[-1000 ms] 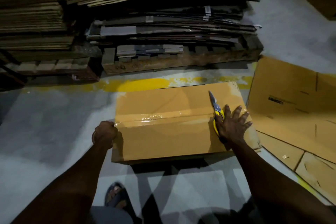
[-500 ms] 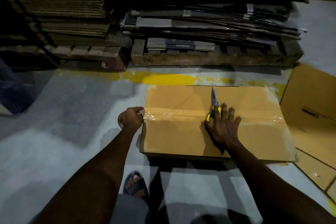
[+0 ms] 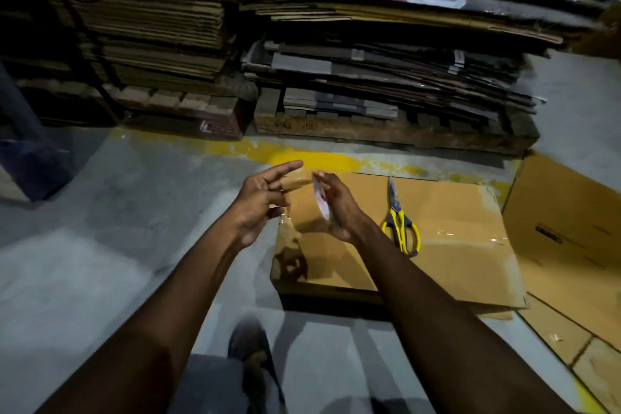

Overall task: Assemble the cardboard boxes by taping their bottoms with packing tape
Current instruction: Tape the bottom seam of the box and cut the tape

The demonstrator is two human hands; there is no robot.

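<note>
The cardboard box point(image 3: 463, 245) lies on the floor with a strip of clear tape along its centre seam. Yellow-handled scissors point(image 3: 400, 223) rest on top of it, untouched. Both my hands are lifted above the box's left end with a brown packing tape roll point(image 3: 300, 203) between them. My left hand point(image 3: 258, 205) holds the roll's left side, index finger straight and the other fingers curled. My right hand point(image 3: 337, 212) grips the right side at the pale core. The image is motion-blurred here.
Two pallets stacked with flattened cardboard point(image 3: 386, 54) stand behind a yellow floor line point(image 3: 295, 158). More flat cardboard sheets point(image 3: 571, 245) lie on the floor to the right. My sandalled foot point(image 3: 252, 346) is just below the box. Grey concrete floor spreads to the left.
My right hand let go of the scissors, left them on the box and came left to the tape roll. My left hand lifted the roll off the box's left end.
</note>
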